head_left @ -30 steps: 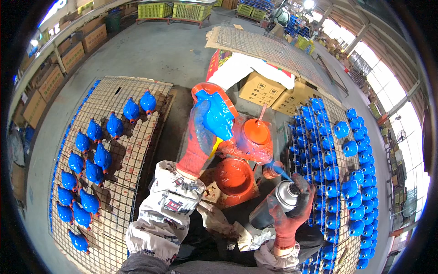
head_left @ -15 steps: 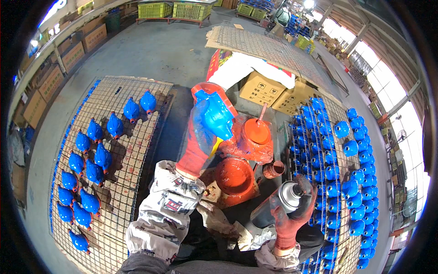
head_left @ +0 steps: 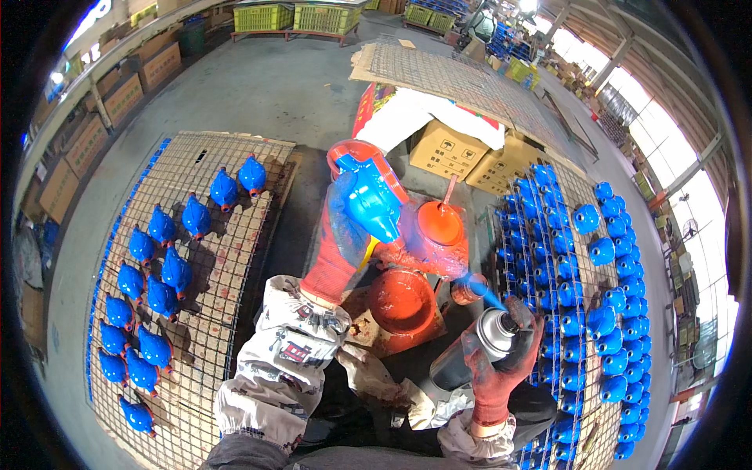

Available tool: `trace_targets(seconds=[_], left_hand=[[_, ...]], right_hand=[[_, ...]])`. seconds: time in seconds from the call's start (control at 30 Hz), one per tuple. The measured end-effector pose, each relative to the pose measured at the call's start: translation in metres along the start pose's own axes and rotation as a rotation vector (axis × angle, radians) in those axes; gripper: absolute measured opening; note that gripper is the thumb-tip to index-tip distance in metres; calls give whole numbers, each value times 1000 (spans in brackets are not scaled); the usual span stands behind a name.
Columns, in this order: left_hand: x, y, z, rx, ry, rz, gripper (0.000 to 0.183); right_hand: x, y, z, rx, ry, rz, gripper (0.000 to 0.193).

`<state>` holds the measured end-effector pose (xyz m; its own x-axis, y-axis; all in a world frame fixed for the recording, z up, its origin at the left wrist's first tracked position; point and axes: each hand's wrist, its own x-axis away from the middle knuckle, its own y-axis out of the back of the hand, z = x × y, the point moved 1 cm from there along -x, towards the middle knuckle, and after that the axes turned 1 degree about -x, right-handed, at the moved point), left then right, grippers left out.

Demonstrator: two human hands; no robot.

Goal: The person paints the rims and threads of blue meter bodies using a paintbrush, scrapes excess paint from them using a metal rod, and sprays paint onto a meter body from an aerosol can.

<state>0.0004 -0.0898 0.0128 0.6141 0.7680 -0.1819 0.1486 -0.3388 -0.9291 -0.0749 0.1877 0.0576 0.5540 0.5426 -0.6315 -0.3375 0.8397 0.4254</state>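
– Left hand (head_left: 338, 227)?
– Gloved, wrapped round one blue piece (head_left: 372, 207), held up just left of a red-orange pot (head_left: 443, 240).
– Right hand (head_left: 501, 376)?
– Gloved, closed round a black-and-silver sprayer (head_left: 493, 334), blue mist (head_left: 489, 298) streaking up-left from its top.
– Surroundings?
– Red bowl (head_left: 419, 326) between the hands; blue bird shapes (head_left: 177, 272) on wire mesh (head_left: 223, 290), left; further blue pieces (head_left: 601, 251), right.

A glossy blue piece (head_left: 368, 192) is being held up near the middle of the scene, tilting so that its narrower end is pointing near and slightly right. A red-orange rimmed piece (head_left: 348, 150) is curving round its far and right edges. Nearer and to the right, a spray can (head_left: 493, 338) with a silver shoulder and dark body is leaning, its top facing far right, while blue mist (head_left: 484, 292) is streaming far left from it.
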Motion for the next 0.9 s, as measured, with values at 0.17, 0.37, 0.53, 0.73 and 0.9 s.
trace_targets(seconds=[0.17, 0.37, 0.53, 0.73, 0.9], left_hand=[[1, 0, 1, 20, 16, 8, 52], [1, -1, -3, 40, 38, 14, 54], [2, -2, -9, 66, 81, 29, 55], [5, 3, -8, 106, 160, 144, 65], [4, 2, -3, 197, 285, 236, 74]], right_hand=[[-4, -2, 10, -25, -9, -33, 65], [6, 3, -21, 13, -35, 9, 74], [39, 6, -106, 109, -355, 54, 89], [131, 16, -229, 515, -633, 144, 95], [206, 18, -322, 467, -745, 144, 94]])
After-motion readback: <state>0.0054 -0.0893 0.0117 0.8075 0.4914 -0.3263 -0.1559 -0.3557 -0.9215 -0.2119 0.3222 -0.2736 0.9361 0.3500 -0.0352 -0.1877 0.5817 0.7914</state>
